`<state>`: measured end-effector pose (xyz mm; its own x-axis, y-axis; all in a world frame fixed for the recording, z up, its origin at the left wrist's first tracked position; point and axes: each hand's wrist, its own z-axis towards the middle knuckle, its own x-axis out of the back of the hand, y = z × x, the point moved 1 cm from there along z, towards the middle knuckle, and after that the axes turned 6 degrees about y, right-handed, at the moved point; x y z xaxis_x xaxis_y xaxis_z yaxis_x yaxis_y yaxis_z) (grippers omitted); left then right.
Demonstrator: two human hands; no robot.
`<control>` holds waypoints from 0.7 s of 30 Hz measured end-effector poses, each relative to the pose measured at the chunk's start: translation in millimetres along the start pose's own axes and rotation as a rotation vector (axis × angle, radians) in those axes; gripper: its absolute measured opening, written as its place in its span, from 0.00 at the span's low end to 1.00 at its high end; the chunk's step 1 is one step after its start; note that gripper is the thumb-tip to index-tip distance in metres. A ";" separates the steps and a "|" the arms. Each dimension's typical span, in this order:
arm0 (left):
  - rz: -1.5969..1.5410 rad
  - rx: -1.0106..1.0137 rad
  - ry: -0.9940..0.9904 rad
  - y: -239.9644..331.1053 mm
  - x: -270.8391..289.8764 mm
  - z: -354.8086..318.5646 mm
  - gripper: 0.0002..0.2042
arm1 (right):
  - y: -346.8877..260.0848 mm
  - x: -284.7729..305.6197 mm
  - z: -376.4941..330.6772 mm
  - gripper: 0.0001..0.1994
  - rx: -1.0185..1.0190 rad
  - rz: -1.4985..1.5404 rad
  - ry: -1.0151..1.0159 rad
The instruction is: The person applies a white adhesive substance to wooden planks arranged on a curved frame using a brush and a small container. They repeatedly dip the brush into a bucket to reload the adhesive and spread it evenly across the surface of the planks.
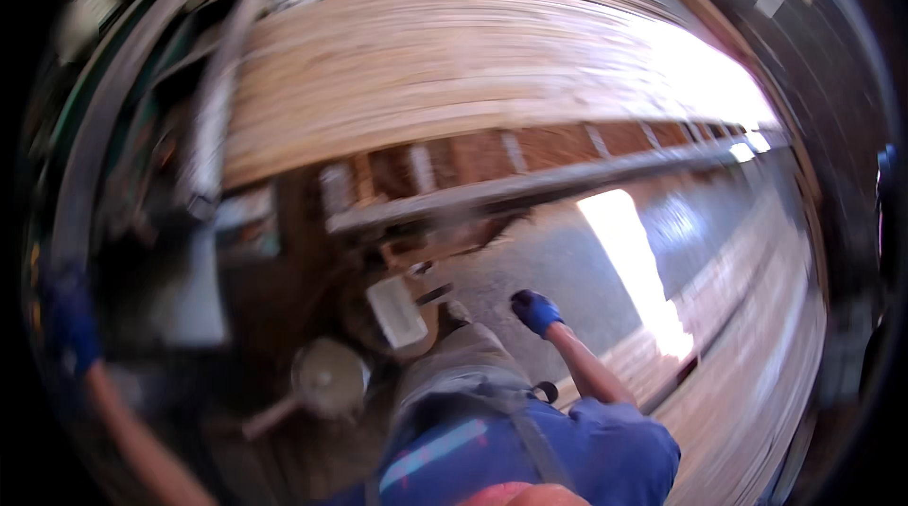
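Note:
My left hand, in a blue glove, reaches out to the far left beside the lower end of a long metal rail. Motion smears its fingers, so I cannot make out whether it touches the rail. In a blue glove with dark fingertips, my right hand is in front of my body, above the grey floor. Its fingers are curled closed and nothing shows in them. A white rectangular container rests near my feet, to the left of my leg.
Long wooden boards lie across the far side, behind a metal-edged frame with crosspieces. More long boards lie at right. A round whitish bucket stands lower left of the container. Sunlight strikes the floor.

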<state>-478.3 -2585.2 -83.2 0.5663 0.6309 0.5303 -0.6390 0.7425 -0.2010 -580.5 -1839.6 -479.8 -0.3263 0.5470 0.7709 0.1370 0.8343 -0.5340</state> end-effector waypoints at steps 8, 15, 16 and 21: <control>-0.571 0.038 -0.858 182.6 90.3 -400.3 0.19 | -49.9 -110.5 61.6 0.10 0.339 0.394 -0.526; -0.503 1.749 -1.045 227.2 372.8 -794.0 0.18 | -99.1 -171.7 10.1 0.10 0.397 0.258 -1.063; -0.558 2.390 -0.774 248.8 417.1 -828.1 0.18 | -97.3 -182.9 4.2 0.11 0.363 0.253 -1.134; -0.473 2.872 -0.193 252.2 562.5 -924.2 0.19 | -156.5 -268.0 -153.5 0.09 1.059 -0.225 -1.157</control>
<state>160.2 -1835.1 -596.8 0.7938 0.5379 0.2837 0.4400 -0.8301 0.3426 -370.9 -2106.2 -549.6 -0.8235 -0.3345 0.4582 -0.5359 0.1937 -0.8218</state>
